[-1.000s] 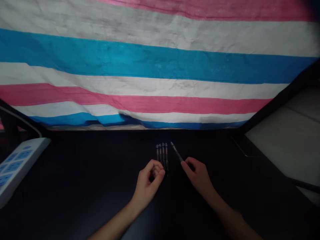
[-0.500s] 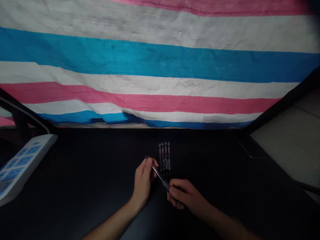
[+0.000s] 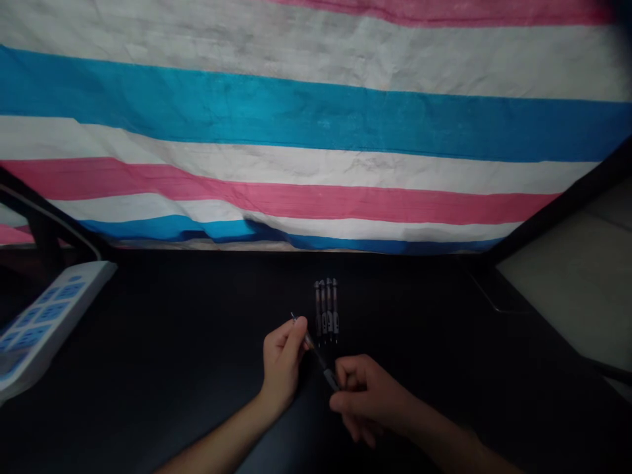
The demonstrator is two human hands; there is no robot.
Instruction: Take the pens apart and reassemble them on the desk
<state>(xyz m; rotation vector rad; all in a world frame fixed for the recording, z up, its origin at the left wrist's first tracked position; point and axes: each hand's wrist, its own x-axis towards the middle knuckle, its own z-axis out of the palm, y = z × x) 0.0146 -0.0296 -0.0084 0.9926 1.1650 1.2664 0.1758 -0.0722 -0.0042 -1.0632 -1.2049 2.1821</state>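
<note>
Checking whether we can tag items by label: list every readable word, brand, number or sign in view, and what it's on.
No readable text anywhere.
Four pens in a row: small marks on barrels and grips, too small and dark to read.
Held pen: nothing legible; partly covered by fingers.
White strip with blue panels: dark marks, too blurred to make out.
Striped sheet: stripes, no lettering visible.

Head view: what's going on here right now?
A person's left hand pinches a pen near one end. The right hand is at the pen's grip end, though it's too dark to tell how firmly it holds. Just beyond, four similar pens lie side by side on the black table.
</note>
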